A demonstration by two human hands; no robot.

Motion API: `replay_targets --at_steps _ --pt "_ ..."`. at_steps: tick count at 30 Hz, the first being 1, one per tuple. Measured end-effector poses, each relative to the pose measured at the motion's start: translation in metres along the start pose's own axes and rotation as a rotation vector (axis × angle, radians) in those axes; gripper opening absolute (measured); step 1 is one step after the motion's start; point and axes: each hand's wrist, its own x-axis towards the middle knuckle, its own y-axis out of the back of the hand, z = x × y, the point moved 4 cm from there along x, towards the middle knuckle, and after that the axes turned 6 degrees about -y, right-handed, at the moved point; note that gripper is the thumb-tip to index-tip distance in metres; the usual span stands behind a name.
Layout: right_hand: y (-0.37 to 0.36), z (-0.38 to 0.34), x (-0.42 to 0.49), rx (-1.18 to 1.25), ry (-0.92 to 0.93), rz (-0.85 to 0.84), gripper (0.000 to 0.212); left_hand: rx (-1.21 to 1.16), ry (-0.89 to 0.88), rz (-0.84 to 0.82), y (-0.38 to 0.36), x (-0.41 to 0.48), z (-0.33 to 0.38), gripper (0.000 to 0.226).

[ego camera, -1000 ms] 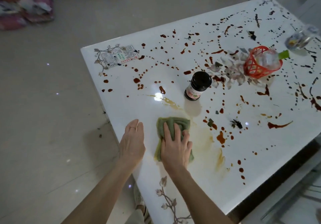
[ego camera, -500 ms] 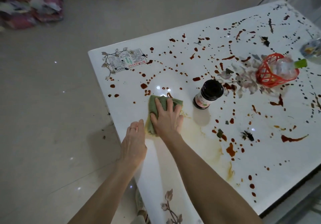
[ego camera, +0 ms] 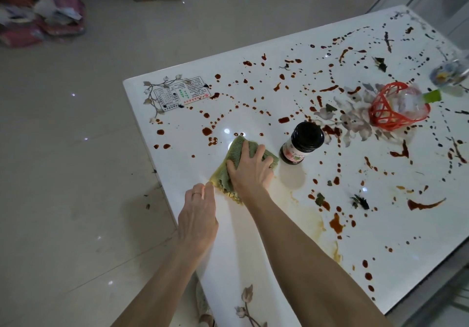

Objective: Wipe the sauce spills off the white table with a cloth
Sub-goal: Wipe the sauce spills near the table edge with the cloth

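Cloth [ego camera: 234, 149]: green, crumpled, yellow-stained along its near edge; lies on the white table [ego camera: 233, 240] just left of the dark-lidded jar [ego camera: 302, 144], nearly at its base
Right hand [ego camera: 251, 172]: palm down on the cloth, fingers spread and pressing; not curled round it
Left hand [ego camera: 198, 212]: rests on the table nearer the person than the jar, fingertips just beside the cloth's near corner; fingers loosely bent, holding nothing
Nearest spills [ego camera: 207, 131]: red-brown drops just past the cloth on the side away from the jar; a pale yellow smear [ego camera: 297, 194] lies on the near side of the jar
Step, as I judge it: sweeping the cloth over those drops; press evenly through the whole palm; overlap strokes so no film is left
Care: turn the cloth to a clean face, since the stained edge may re-smear; steer round the jar or lift it; the left hand braces well where it is
Farther off: many drops beyond and right of the jar, up to the red basket [ego camera: 388, 113]
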Motion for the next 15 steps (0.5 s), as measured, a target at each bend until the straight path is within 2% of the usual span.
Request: replay_targets --at_steps 15 --pt "0.006 0.013 0.000 -0.027 -0.040 0.018 0.064 0.038 0.005 -0.048 0.005 0.002 0.002 0.057"
